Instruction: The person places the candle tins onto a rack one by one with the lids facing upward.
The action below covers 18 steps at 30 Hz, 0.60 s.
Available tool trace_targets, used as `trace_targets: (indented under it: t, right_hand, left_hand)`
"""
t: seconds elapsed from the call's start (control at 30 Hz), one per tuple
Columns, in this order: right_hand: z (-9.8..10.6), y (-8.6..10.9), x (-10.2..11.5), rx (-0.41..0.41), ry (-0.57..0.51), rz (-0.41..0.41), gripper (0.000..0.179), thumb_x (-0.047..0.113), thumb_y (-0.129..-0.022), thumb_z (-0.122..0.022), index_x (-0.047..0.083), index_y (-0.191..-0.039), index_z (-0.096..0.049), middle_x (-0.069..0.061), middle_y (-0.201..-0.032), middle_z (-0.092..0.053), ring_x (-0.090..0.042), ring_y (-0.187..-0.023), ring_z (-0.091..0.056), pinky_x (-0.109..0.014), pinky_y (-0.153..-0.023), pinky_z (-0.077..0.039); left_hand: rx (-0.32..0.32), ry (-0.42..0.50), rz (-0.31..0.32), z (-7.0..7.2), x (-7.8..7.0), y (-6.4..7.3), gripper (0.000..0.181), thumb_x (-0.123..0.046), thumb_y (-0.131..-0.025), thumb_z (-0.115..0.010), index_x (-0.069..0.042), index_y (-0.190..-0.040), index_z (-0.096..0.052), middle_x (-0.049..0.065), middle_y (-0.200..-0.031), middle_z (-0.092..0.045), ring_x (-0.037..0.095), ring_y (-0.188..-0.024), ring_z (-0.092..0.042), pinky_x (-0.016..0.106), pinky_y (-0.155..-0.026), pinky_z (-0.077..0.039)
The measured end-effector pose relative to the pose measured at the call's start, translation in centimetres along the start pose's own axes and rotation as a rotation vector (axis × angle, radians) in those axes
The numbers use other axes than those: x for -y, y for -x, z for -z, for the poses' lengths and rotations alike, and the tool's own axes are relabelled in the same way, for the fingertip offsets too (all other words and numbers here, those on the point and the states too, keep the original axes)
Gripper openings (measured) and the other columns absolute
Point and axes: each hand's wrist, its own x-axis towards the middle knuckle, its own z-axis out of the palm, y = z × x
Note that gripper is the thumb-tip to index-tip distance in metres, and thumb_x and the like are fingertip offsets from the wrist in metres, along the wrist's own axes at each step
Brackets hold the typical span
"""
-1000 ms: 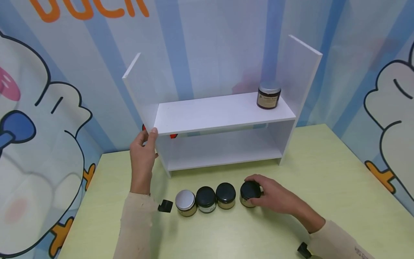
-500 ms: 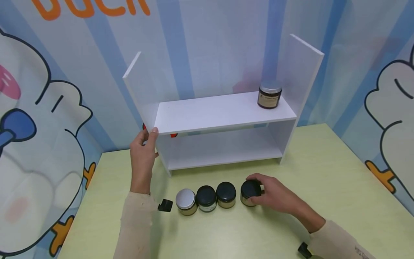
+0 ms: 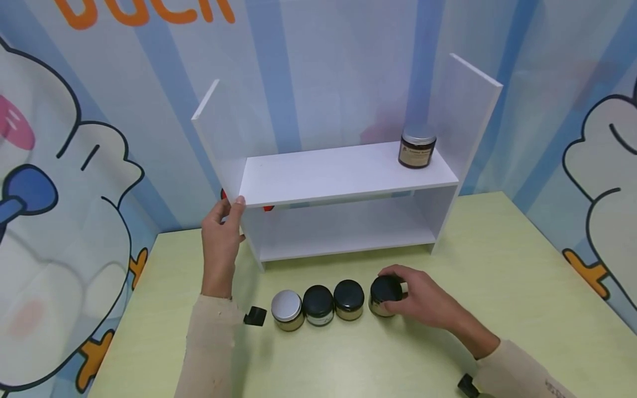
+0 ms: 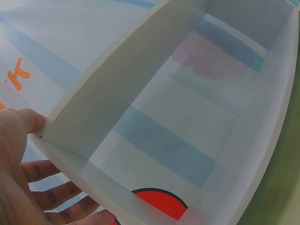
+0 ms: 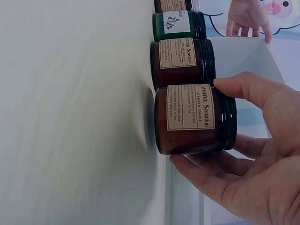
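Observation:
My right hand [image 3: 418, 296] grips a brown scented candle jar [image 5: 192, 119] with a black lid, thumb on one side and fingers on the other. To its left stand a black-lidded brown candle jar [image 5: 176, 61], a green candle jar [image 5: 176, 26] with a black lid, and a candle jar with a silver lid [image 3: 286, 305]. My left hand [image 3: 220, 240] holds the left side panel of a white two-tier shelf [image 3: 343, 174], its thumb at the front edge where the upper board meets the panel. In the left wrist view its fingers [image 4: 61, 194] lie along the panel's outer face.
Another candle jar [image 3: 417, 148] with a silver lid stands at the right end of the upper board. The shelf stands at the back of a pale green table [image 3: 318, 359], before a cartoon-printed backdrop [image 3: 338, 72]. The row of jars lies in front of the shelf.
The head view has shifted very slightly. Both hands keep their holds, and the jars and shelf stay where they were.

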Motion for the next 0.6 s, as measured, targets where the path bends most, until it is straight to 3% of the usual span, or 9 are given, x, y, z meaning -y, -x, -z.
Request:
trace_targets:
  t: [0.6]
  right_hand:
    - [0.19,0.16,0.72,-0.034,-0.037,0.02,0.049,0.022,-0.083,-0.084,0.011,-0.126,-0.064,-0.005,-0.116,-0.066,-0.022,-0.102,-0.061,-0.027,-0.072,-0.056]
  left_hand:
    - [0.003,0.017,-0.006,0.04,-0.13,0.09,0.067,-0.063,-0.094,-0.059,-0.021,-0.146,-0.055,0.004,-0.139,-0.056,0.022,-0.122,-0.051,0.049,-0.093,-0.051]
